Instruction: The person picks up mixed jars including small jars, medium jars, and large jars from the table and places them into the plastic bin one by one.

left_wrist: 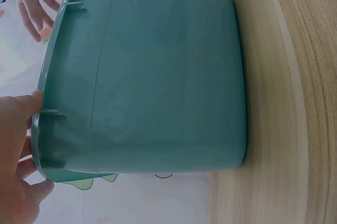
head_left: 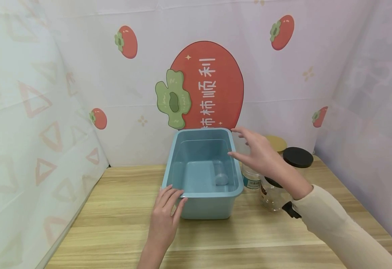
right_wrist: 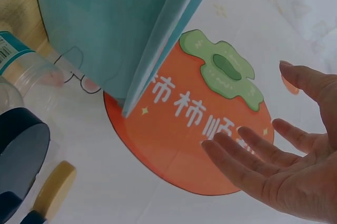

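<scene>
A blue-green plastic bin [head_left: 202,207] stands upright on the wooden table. My left hand [head_left: 164,213] grips its rim at the near left corner; in the left wrist view the thumb lies outside the rim and some fingers are behind it. Inside the bin lies a faint clear cylindrical container [head_left: 221,178], its exact kind hard to make out. With fingers spread and nothing in them, my right hand [head_left: 258,153] hovers over the bin's right rim. The right wrist view shows this hand [right_wrist: 284,166] apart from the bin wall [right_wrist: 110,18].
Right of the bin cluster several clear jars: one with a teal label [head_left: 251,183], one with a yellow lid [head_left: 276,143], and a black-lidded one [head_left: 298,157]. Another jar [head_left: 272,200] is partly under the right forearm. A printed cloth [head_left: 142,74] hangs behind the wooden table [head_left: 125,224].
</scene>
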### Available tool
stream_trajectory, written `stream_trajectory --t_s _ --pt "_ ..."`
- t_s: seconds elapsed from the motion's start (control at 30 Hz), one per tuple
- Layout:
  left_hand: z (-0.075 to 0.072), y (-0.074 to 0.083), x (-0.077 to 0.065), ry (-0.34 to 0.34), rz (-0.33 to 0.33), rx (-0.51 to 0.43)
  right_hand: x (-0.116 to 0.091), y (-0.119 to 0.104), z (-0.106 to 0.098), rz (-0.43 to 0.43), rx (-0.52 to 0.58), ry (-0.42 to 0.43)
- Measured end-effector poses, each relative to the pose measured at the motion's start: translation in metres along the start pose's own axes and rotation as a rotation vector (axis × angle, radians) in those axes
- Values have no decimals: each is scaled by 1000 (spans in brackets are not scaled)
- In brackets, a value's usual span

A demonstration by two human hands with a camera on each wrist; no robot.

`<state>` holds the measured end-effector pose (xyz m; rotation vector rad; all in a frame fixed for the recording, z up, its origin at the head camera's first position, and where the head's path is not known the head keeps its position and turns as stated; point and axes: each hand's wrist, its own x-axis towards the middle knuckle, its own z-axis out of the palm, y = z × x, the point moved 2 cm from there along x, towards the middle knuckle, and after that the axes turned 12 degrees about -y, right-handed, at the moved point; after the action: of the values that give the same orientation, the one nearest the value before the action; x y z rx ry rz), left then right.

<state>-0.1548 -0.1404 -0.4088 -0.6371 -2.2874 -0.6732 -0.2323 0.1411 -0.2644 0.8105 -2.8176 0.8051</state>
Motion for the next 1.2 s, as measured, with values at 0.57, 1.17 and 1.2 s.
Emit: stream_trajectory --t_s 0.57,1.17,1.2 --pt "-1 0 -1 0 -1 1 -18 11 10 33 -35 123" --pt "0 0 0 -11 -12 0 -33 18 17 22 -37 208" --pt "0 0 0 -12 -14 0 -34 19 17 22 -36 211"
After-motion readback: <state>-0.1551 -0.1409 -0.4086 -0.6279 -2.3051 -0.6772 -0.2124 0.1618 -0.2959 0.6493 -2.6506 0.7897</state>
